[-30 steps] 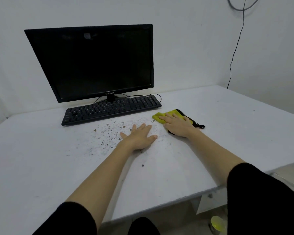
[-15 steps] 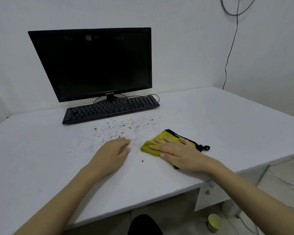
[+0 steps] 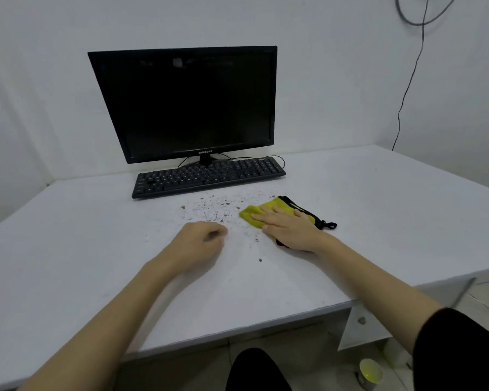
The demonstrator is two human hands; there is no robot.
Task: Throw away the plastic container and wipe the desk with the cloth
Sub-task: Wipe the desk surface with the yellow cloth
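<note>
Head view, looking down on a white desk (image 3: 378,207) set into a corner of white walls

Right hand (image 3: 290,228) flat, palm down, fingers (image 3: 268,215) stretched and close together, pressed on a yellow cloth (image 3: 259,211) with black trim – not clamped around it, only laid on top. Cloth lying on the surface just in front of the right end of the keyboard (image 3: 209,176), with a black loop (image 3: 326,224) sticking out to the right past the wrist.

Left hand (image 3: 199,245) resting on the surface beside the cloth but apart from it, fingers curled in to a loose fist, holding nothing visible.

Dark crumbs (image 3: 218,207) scattered on the surface between the keyboard and the two hands; the left edge of the cloth touching this dirty patch, and one single crumb (image 3: 260,260) lying nearer to the front edge.

Black monitor (image 3: 189,103) standing behind the keyboard, toward the back edge, screen dark. A thin black cable (image 3: 407,88) hanging down the right wall to the far right corner of the desk.

Under the front edge, low at the right, a small round container (image 3: 370,372) with yellow inside, standing on the floor – not possible to tell if plastic. Black sleeve (image 3: 460,348) on the right arm
</note>
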